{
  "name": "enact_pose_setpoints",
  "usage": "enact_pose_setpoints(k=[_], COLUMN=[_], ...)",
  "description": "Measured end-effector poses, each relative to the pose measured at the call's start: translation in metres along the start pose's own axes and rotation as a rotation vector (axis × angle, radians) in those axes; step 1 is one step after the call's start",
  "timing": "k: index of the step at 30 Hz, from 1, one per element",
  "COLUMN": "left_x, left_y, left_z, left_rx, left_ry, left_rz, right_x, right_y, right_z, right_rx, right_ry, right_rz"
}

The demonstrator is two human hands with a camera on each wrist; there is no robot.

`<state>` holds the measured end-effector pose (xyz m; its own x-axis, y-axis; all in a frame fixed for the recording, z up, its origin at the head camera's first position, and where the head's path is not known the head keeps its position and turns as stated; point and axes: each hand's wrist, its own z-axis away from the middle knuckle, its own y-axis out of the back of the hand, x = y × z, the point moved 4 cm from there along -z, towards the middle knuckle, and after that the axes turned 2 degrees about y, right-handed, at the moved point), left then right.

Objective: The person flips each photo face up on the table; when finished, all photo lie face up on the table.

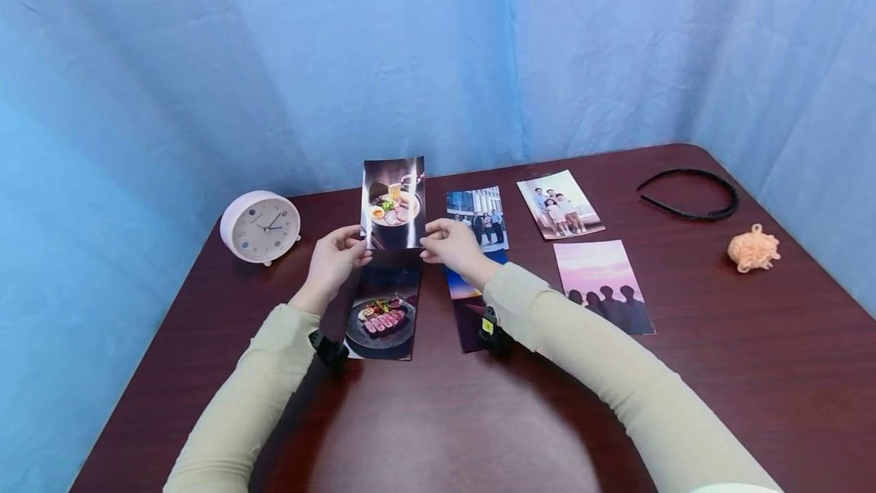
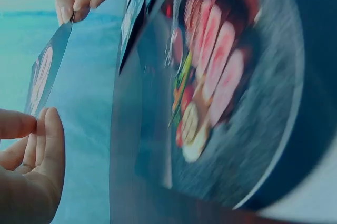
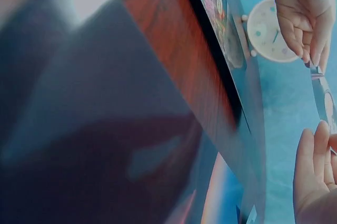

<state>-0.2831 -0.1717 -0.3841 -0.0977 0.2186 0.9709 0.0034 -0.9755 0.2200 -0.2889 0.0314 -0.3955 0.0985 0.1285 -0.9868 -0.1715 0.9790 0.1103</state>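
Both hands hold up a photo of a noodle bowl [image 1: 393, 204] above the far part of the table. My left hand [image 1: 333, 256] pinches its lower left corner between thumb and fingers. At the lower right corner, my right hand [image 1: 455, 246] pinches it the same way. In the left wrist view the lifted noodle photo [image 2: 48, 71] is seen nearly edge-on between the two hands. A photo of sliced steak on a dark plate [image 1: 382, 318] lies just below it on the table.
Right of the hands lie a group photo by a building [image 1: 493, 230], a sunset photo [image 1: 465, 287] partly under the right arm, a family photo [image 1: 564, 208] and a silhouette photo [image 1: 609, 268]. A white clock [image 1: 263, 228] stands left; a black headband [image 1: 725, 189] and peach yarn-like ball [image 1: 753, 249] lie right.
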Motion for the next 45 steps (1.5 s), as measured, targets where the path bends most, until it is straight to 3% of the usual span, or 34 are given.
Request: enact_pose_setpoints(k=[10, 15, 25, 36, 45], left_x=[0.001, -0.004, -0.012, -0.021, -0.028], left_y=[0.002, 0.003, 0.004, 0.003, 0.004], left_z=[-0.022, -0.028, -0.034, -0.04, -0.043], left_rx=[-0.016, -0.017, -0.057, -0.036, -0.04], left_ry=[-0.035, 0.001, 0.102, 0.132, 0.136], left_rz=[-0.145, -0.214, -0.29, -0.316, -0.365], right_x=[0.0, 0.004, 0.009, 0.015, 0.018], right_y=[0.002, 0.0, -0.006, -0.007, -0.009], right_z=[-0.019, -0.023, -0.026, -0.029, -0.03], right_rx=[0.076, 0.096, 0.099, 0.056, 0.044], right_ry=[-0.009, -0.029, -0.074, -0.207, -0.217], right_rz=[0.104, 0.135, 0.076, 0.022, 0.028])
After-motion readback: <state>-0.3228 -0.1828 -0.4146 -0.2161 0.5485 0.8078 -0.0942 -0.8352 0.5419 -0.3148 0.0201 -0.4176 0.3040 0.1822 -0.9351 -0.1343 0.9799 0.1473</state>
